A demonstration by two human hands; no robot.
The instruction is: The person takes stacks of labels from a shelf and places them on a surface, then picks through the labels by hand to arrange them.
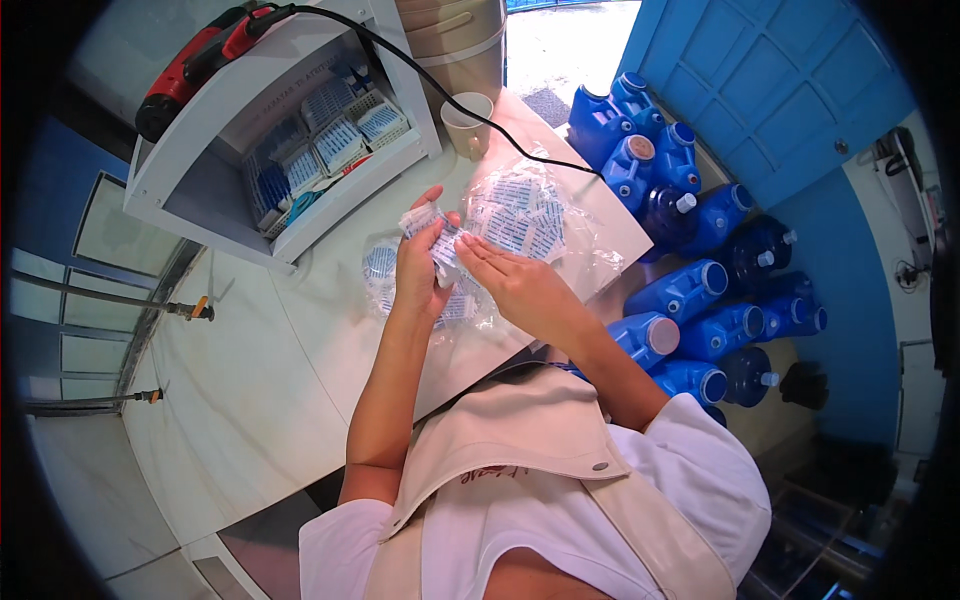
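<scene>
My left hand [424, 270] is closed around a small bunch of white packets [446, 247] with blue print, held above the table. From the right, my right hand [520, 288] meets the same bunch, its fingers together and their tips pressed on the packets' edge; its thumb is hidden. Just beyond my hands, a clear plastic bag [590, 235] lies spread on the table with many similar packets [520, 215] in it. More packets in clear plastic [380, 265] lie beneath and to the left of my left hand.
At the back left, a white open-fronted shelf [285, 262] holds baskets of packets [340, 143]. A red-and-black tool [195, 75] rests on top, its black cord [440, 88] crossing the table past a cream mug [467, 125]. Several blue water jugs [680, 290] crowd the right side.
</scene>
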